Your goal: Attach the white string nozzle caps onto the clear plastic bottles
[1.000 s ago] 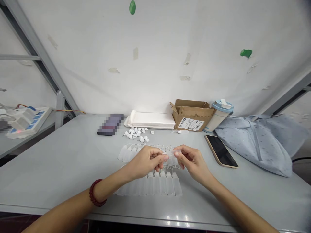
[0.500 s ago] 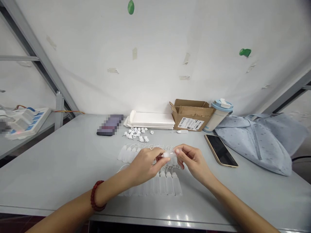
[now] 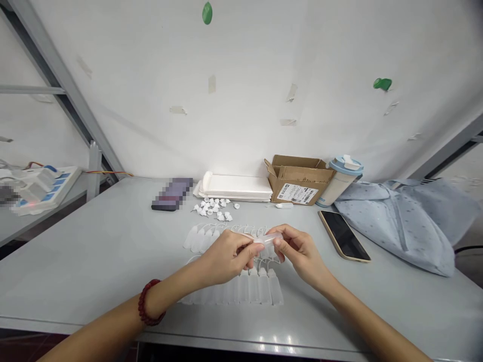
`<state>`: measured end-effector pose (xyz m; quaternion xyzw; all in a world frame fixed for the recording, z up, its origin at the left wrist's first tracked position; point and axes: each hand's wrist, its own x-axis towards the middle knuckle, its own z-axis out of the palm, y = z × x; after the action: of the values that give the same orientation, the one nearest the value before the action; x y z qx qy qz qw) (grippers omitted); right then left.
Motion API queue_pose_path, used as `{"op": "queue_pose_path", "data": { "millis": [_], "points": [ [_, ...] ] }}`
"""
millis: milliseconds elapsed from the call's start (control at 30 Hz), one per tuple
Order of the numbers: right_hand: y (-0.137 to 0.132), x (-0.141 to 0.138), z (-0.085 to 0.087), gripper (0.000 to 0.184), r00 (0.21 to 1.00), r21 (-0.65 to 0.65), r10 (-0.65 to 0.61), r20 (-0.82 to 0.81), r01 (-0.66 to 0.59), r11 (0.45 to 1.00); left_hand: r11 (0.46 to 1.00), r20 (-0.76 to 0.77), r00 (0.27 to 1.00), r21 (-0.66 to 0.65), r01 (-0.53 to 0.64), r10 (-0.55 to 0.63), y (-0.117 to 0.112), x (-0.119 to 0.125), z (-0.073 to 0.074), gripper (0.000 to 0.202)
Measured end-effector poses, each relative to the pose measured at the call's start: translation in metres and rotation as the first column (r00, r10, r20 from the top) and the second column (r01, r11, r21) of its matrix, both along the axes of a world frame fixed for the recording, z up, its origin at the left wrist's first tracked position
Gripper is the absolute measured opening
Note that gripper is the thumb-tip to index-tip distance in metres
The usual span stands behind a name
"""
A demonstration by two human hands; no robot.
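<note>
Both hands meet above the middle of the grey table (image 3: 94, 261). My right hand (image 3: 300, 251) pinches a small translucent plastic bottle (image 3: 270, 238) lying sideways. My left hand (image 3: 226, 254), fingers closed, grips the bottle's tip end. Under the hands lie two rows of the same translucent bottles, one near row (image 3: 245, 290) and one farther row (image 3: 199, 236), partly hidden by my fingers. A heap of small white caps (image 3: 213, 207) lies beyond them. A red bead bracelet (image 3: 149, 306) is on my left wrist.
A stack of white trays (image 3: 236, 185), an open cardboard box (image 3: 298, 178) and a lidded cup (image 3: 339, 180) stand along the wall. A phone (image 3: 343, 235) and a blue cloth (image 3: 407, 216) lie right. A dark blurred object (image 3: 171, 193) lies left of the trays; a power strip (image 3: 41, 188) is far left.
The hands stay together over the bottle rows with only small finger shifts on the held bottle; nothing else on the table has moved.
</note>
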<state>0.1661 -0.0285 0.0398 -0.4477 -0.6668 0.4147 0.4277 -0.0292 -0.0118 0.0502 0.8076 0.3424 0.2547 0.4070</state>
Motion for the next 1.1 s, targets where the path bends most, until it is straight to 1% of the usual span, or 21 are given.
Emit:
{"op": "queue_pose_path", "data": {
  "millis": [33,67,100,133,167,233,267,300,333,400,467,500,533,567,600,700,767,833,900,967,1100],
  "points": [
    [0.0,0.0,0.0,0.033,1.0,-0.008,0.001,-0.004,-0.001,1.0,0.992,-0.03,1.0,0.123,0.002,0.002,0.0,0.0,-0.002,0.043],
    [0.0,0.0,-0.001,0.034,1.0,-0.019,0.002,-0.009,-0.002,1.0,0.969,-0.06,0.998,0.246,0.007,0.008,0.001,-0.001,-0.005,0.042],
    [0.0,0.0,-0.001,0.035,1.0,-0.033,0.002,-0.012,-0.002,0.999,0.927,-0.091,0.996,0.375,0.013,0.023,0.002,-0.001,-0.008,0.04],
    [0.001,-0.001,-0.001,0.036,1.0,-0.049,-0.001,-0.015,0.0,0.999,0.863,-0.122,0.991,0.505,0.022,0.046,0.003,-0.001,-0.011,0.039],
    [0.001,-0.001,-0.002,0.036,1.0,-0.068,-0.005,-0.02,0.004,0.998,0.781,-0.151,0.985,0.623,0.035,0.077,0.005,-0.002,-0.015,0.037],
    [0.003,-0.002,-0.002,0.037,0.999,-0.112,-0.014,-0.034,0.01,0.994,0.612,-0.196,0.972,0.787,0.075,0.133,0.007,-0.002,-0.019,0.035],
    [0.003,-0.002,-0.002,0.037,0.999,-0.134,-0.017,-0.04,0.012,0.991,0.54,-0.211,0.965,0.836,0.097,0.154,0.008,-0.002,-0.019,0.035],
    [0.004,-0.003,-0.001,0.038,0.999,-0.158,-0.018,-0.045,0.011,0.987,0.481,-0.221,0.961,0.869,0.116,0.168,0.008,-0.001,-0.02,0.034],
    [0.004,-0.003,-0.001,0.038,0.999,-0.179,-0.018,-0.048,0.009,0.984,0.435,-0.228,0.957,0.891,0.132,0.177,0.008,-0.001,-0.019,0.034],
    [0.004,-0.003,0.001,0.039,0.999,-0.212,-0.019,-0.051,0.008,0.977,0.37,-0.232,0.954,0.917,0.149,0.189,0.007,-0.001,-0.018,0.033],
    [0.004,-0.003,0.0,0.04,0.997,-0.245,-0.029,-0.078,0.009,0.97,0.333,-0.232,0.953,0.93,0.158,0.195,0.007,-0.001,-0.018,0.033],
    [0.004,-0.003,0.0,0.042,0.994,-0.264,-0.043,-0.104,0.014,0.965,0.327,-0.234,0.953,0.931,0.162,0.193,0.007,-0.001,-0.018,0.032],
    [0.005,-0.003,-0.002,0.044,0.989,-0.282,-0.06,-0.133,0.02,0.959,0.334,-0.237,0.953,0.928,0.165,0.19,0.009,-0.001,-0.019,0.031],
    [0.006,-0.003,-0.003,0.046,0.984,-0.301,-0.076,-0.162,0.025,0.953,0.352,-0.241,0.952,0.922,0.164,0.188,0.011,-0.002,-0.019,0.03],
    [0.008,-0.003,-0.005,0.048,0.977,-0.318,-0.094,-0.189,0.03,0.948,0.381,-0.246,0.95,0.911,0.16,0.189,0.014,-0.003,-0.02,0.028],
    [0.015,0.001,-0.009,0.046,0.952,-0.343,-0.158,-0.264,0.06,0.937,0.501,-0.282,0.928,0.856,0.128,0.244,0.025,-0.01,-0.021,0.024],
    [0.019,0.005,-0.009,0.044,0.928,-0.339,-0.2,-0.313,0.087,0.937,0.571,-0.308,0.903,0.816,0.089,0.3,0.034,-0.016,-0.021,0.024],
    [0.025,0.011,-0.008,0.044,0.908,-0.332,-0.235,-0.348,0.115,0.936,0.629,-0.315,0.882,0.777,0.028,0.351,0.043,-0.022,-0.021,0.024],
    [0.031,0.017,-0.008,0.043,0.896,-0.329,-0.262,-0.36,0.141,0.934,0.676,-0.307,0.87,0.736,-0.041,0.386,0.051,-0.027,-0.023,0.023],
    [0.038,0.023,-0.011,0.043,0.894,-0.315,-0.282,-0.349,0.171,0.933,0.715,-0.295,0.87,0.693,-0.089,0.394,0.058,-0.032,-0.026,0.024],
    [0.053,0.038,-0.021,0.042,0.897,-0.273,-0.347,-0.272,0.274,0.922,0.779,-0.318,0.876,0.62,-0.097,0.362,0.069,-0.039,-0.032,0.029]
  ]
}}
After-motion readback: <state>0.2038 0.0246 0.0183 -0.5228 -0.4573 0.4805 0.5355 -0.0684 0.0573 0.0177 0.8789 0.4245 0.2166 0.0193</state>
